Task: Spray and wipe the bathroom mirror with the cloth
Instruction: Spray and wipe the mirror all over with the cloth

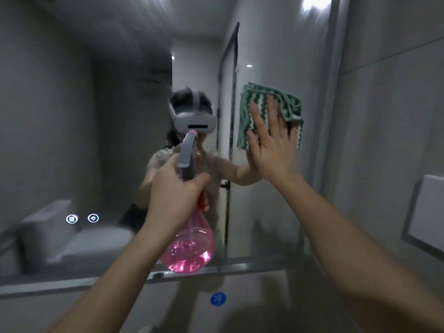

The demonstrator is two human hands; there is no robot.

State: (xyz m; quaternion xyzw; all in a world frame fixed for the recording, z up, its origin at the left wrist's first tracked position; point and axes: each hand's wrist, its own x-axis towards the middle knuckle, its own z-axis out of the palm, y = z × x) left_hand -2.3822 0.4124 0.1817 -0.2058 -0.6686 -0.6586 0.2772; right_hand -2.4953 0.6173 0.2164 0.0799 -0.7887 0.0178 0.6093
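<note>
The bathroom mirror (101,131) fills the wall ahead and reflects a person wearing a headset. My right hand (271,145) presses a green-and-white striped cloth (288,102) flat against the glass at the upper right, fingers straight and spread. My left hand (175,198) grips the neck and grey trigger head of a pink translucent spray bottle (189,243), held upright in front of the mirror's middle, nozzle pointing at the glass.
Two small lit touch icons (82,218) glow on the mirror's lower left. The mirror's bottom edge (72,284) runs across below the bottle. A blue round sticker (218,299) sits on the wall beneath. A white box (427,212) hangs on the right wall.
</note>
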